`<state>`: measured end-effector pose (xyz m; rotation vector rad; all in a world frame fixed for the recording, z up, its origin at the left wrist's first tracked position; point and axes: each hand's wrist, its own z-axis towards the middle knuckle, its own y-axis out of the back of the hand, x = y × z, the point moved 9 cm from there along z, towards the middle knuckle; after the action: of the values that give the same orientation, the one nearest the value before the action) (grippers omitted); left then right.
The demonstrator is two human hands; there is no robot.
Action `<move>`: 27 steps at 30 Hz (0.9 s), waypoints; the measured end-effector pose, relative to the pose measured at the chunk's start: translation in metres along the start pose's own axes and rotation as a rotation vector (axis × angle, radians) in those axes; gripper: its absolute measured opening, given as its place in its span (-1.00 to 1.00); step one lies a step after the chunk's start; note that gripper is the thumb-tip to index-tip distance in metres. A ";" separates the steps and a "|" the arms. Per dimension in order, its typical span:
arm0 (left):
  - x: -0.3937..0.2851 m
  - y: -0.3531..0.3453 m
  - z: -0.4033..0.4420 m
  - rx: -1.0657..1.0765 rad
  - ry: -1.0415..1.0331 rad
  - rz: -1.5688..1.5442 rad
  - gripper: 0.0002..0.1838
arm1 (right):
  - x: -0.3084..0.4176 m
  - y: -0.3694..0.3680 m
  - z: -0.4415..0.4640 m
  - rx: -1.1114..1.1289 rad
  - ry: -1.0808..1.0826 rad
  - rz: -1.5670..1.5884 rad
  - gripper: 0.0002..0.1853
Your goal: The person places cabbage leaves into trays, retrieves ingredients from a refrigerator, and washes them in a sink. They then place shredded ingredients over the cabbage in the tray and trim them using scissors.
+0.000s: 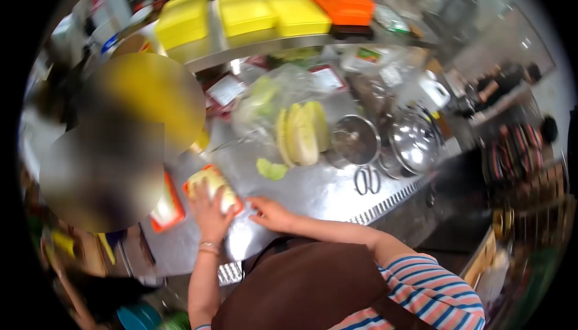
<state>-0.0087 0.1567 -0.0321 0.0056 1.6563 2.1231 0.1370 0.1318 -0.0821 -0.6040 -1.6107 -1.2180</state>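
An orange tray (238, 203) holding pale yellow food (227, 195) lies on the steel table before me. My left hand (208, 203) rests on top of the food with its fingers spread. Just right of the tray is my right hand (270, 214), its fingers apart and slightly bent, holding nothing that I can see. A second orange tray (174, 214) with white contents sits to the left. Beyond the trays lie a loose green leaf (271, 168) and cut cabbage pieces (303, 134).
Right of the cabbage are a steel bowl (355, 140), scissors (367, 180) and a shiny round metal vessel (415, 142). Plastic bags (265, 104) lie behind. Yellow boxes (245, 14) and an orange box (341, 2) line the shelf. People stand at left, right and behind.
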 end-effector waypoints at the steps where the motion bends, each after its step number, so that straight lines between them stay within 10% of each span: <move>1: 0.012 0.005 0.006 0.019 0.024 0.039 -0.38 | 0.000 0.001 -0.003 -0.032 0.025 -0.030 -0.48; 16: -0.038 0.002 0.006 0.141 -0.033 -0.522 -0.44 | -0.063 0.163 -0.289 -0.688 -0.717 -0.031 -0.75; 21: -0.151 -0.056 0.007 0.436 0.247 -1.147 -0.58 | -0.065 0.226 -0.282 -0.681 -0.598 0.149 -0.82; 27: -0.252 -0.104 0.051 0.483 0.629 -1.363 -0.22 | -0.034 0.288 -0.215 -0.318 -0.204 -0.129 -0.85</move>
<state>0.2672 0.1357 -0.0473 -1.3185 1.6115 0.6796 0.4755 0.0476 0.0099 -0.8578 -1.6552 -1.5680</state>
